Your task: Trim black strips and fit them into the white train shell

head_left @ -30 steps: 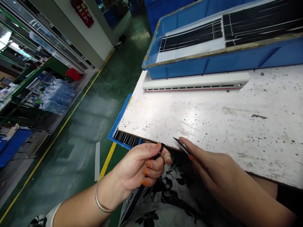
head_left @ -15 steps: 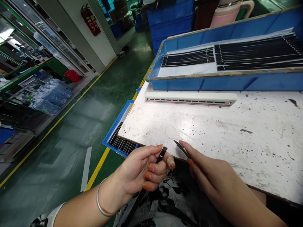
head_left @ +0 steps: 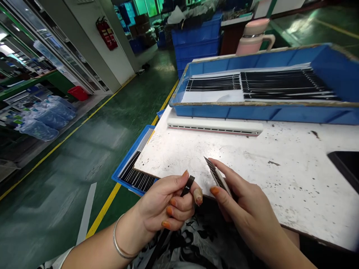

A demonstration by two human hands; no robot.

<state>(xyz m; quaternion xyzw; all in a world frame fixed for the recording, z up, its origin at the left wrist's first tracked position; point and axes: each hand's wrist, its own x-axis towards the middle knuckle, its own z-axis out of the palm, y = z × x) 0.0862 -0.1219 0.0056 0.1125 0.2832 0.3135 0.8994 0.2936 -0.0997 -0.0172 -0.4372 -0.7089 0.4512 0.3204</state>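
My left hand (head_left: 171, 201) is closed around a narrow black strip (head_left: 188, 185) with small white print near its upper end. The strip's lower part runs down past my palm toward my lap. In my right hand (head_left: 241, 201) is a utility knife (head_left: 218, 176), its pointed segmented blade tilted up and to the left. The blade and the strip are apart. Beyond both hands, a long white model train car (head_left: 214, 127) with dark windows and a red line lies on the white table (head_left: 241, 160).
A large blue bin (head_left: 207, 111) with black strips and white sheets stands at the table's back. Another blue tray (head_left: 117, 175) of strips sits below the left edge. A pink jug (head_left: 249, 41) is behind the bin. A dark flat object (head_left: 347, 168) lies at right.
My right hand has turned, so more of the knife's blade shows. The left hand keeps the strip. The camera view has shifted, bringing the dark object at right into sight.
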